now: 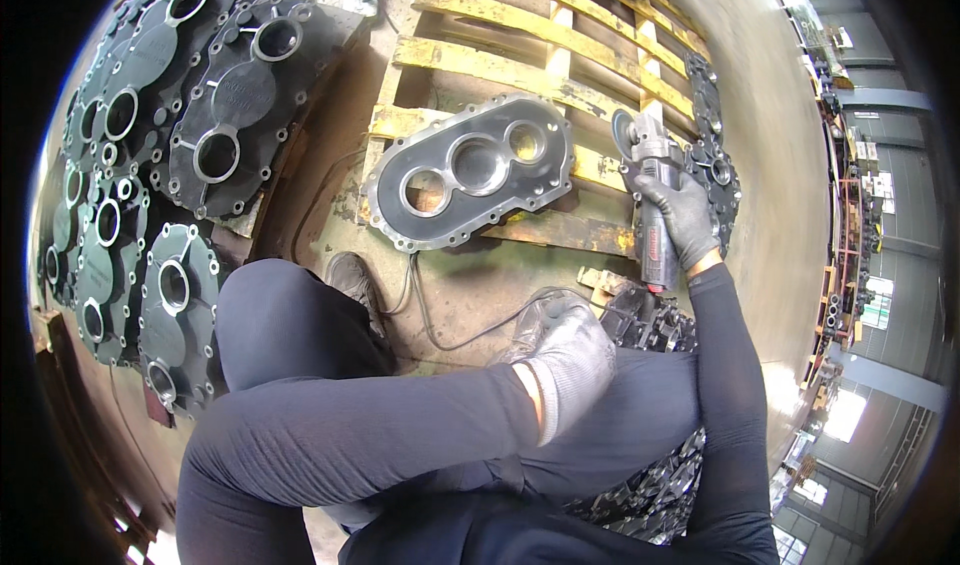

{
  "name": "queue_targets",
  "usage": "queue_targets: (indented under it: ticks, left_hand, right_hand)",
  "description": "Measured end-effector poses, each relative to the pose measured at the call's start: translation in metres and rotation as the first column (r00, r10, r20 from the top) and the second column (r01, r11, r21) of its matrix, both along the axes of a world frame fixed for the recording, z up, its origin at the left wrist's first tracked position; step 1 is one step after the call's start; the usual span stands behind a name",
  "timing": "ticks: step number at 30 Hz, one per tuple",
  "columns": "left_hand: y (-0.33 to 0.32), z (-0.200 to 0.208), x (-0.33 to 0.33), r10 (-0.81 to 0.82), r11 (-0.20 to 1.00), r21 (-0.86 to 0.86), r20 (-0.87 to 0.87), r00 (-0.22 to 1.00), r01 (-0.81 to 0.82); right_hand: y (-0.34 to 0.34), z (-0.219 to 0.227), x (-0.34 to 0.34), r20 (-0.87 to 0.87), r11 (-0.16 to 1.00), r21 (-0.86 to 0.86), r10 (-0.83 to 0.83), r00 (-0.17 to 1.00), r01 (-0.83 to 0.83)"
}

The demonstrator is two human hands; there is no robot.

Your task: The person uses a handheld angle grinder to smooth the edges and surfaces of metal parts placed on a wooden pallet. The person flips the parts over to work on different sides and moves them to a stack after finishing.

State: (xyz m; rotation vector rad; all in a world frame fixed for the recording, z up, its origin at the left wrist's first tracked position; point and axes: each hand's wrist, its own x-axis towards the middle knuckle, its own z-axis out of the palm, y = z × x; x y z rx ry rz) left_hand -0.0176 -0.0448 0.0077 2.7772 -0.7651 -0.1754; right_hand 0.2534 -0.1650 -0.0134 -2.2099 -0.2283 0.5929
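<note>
My right hand (682, 215), in a dark grey glove, is closed around the body of an angle grinder (655, 237). The grinder's disc (624, 135) points away from me, right of a dark metal cover plate (440, 187) with three round openings. That plate lies tilted at the near end of a yellow pallet, apart from the disc. My left hand (578, 365), in a light grey glove, is beside my right knee with its fingers curled. Whatever those fingers hold, if anything, is hidden. A black cord (440, 348) runs from below the plate toward the left hand.
Stacked dark metal covers (240, 95) stand along the left. The slatted yellow pallet (480, 60) stretches away ahead. More dark castings (712, 170) lie along its right side, and several small dark metal parts (650, 320) lie near my right knee. My shoe (352, 280) is below the plate.
</note>
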Motion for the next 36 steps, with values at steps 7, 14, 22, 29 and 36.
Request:
queue_targets:
  ticks: [7,14,22,29,36]
  left_hand:
    - [-0.001,-0.003,0.006,-0.056,0.998,0.004,-0.163,0.985,0.057]
    - [0.003,0.008,0.014,-0.088,0.992,0.074,-0.220,0.972,0.106]
    - [0.000,0.001,0.017,-0.090,0.992,0.075,-0.181,0.979,0.105]
    - [-0.014,-0.018,0.012,-0.103,0.962,0.239,-0.119,0.988,0.129]
    - [-0.001,-0.001,0.017,-0.123,0.977,0.154,-0.176,0.977,0.150]
  right_hand:
    - [-0.020,-0.044,-0.016,0.219,0.915,-0.401,0.143,0.965,-0.045]
    - [0.001,-0.077,-0.039,0.178,0.806,-0.589,0.198,0.964,-0.057]
    - [0.023,-0.087,-0.029,0.186,0.811,-0.584,0.187,0.965,-0.045]
    - [0.049,-0.096,-0.009,0.237,0.836,-0.544,0.235,0.943,-0.072]
    - [0.092,-0.099,0.005,0.219,0.795,-0.593,0.313,0.924,-0.128]
